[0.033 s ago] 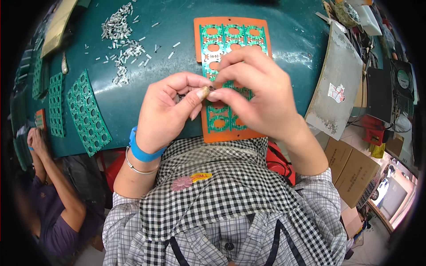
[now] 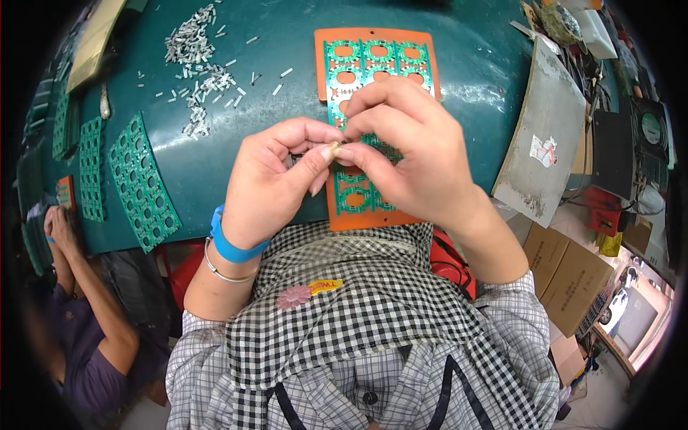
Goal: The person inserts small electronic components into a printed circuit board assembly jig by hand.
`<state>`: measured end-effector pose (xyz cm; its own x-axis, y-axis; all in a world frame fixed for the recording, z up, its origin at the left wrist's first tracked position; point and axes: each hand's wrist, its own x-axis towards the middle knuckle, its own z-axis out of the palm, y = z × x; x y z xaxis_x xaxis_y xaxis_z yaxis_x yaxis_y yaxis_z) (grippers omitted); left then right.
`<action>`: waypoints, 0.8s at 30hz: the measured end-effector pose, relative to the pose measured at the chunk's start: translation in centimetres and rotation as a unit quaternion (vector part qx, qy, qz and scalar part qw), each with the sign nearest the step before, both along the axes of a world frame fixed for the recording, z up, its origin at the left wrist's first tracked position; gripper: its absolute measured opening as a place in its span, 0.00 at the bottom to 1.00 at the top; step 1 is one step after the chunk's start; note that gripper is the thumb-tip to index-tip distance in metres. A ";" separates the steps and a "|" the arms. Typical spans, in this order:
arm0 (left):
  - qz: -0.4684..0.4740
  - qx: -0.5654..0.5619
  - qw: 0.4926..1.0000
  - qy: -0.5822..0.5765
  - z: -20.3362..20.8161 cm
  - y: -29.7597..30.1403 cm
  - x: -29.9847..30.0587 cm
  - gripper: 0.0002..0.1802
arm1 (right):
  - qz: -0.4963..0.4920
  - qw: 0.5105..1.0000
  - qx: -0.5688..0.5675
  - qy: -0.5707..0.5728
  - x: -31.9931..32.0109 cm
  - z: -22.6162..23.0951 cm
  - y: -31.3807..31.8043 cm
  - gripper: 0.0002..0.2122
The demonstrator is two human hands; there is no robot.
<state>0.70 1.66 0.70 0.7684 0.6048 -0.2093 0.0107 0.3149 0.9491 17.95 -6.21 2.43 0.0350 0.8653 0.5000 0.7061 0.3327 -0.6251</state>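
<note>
My left hand (image 2: 276, 168) and my right hand (image 2: 419, 150) meet fingertip to fingertip over a green circuit board panel (image 2: 352, 199). Thumb and forefinger of each hand are pinched together. Whatever they pinch is too small and too covered by the fingers to name. The panel, with rows of round cutouts, lies on an orange base plate (image 2: 322, 68); my right hand hides part of both. Some small pale pieces show in the curl of my left hand, mostly covered by its fingers. A pile of small whitish strip-shaped parts (image 2: 190, 46) lies on the table at the far left.
More green board panels (image 2: 143, 183) lie at the left of the green table (image 2: 265, 100). A worn grey board (image 2: 541, 136) leans along the right edge. Cardboard boxes (image 2: 570, 279) stand at the lower right. Another person's hands (image 2: 61, 226) are at the left edge.
My left thumb has turned slightly at the pinch. Otherwise both hands and the panel stay where they were.
</note>
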 end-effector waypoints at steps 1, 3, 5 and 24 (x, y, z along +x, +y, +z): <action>-0.003 -0.005 1.000 0.001 0.1 0.0 0.0 0.08 | 0.001 1.000 0.009 -0.013 -0.2 -0.2 0.1 0.08; -0.001 -0.010 1.000 0.002 0.1 -0.1 0.1 0.09 | 0.002 1.000 0.017 -0.026 -0.3 -0.6 0.2 0.07; 0.015 -0.067 0.997 -0.024 0.4 0.7 -0.2 0.10 | -0.025 0.999 0.031 0.037 0.0 -0.8 0.1 0.07; 0.109 -0.378 0.862 -0.319 -4.0 6.0 -3.0 0.26 | -0.018 0.989 -0.145 -0.015 6.2 -1.2 -5.8 0.06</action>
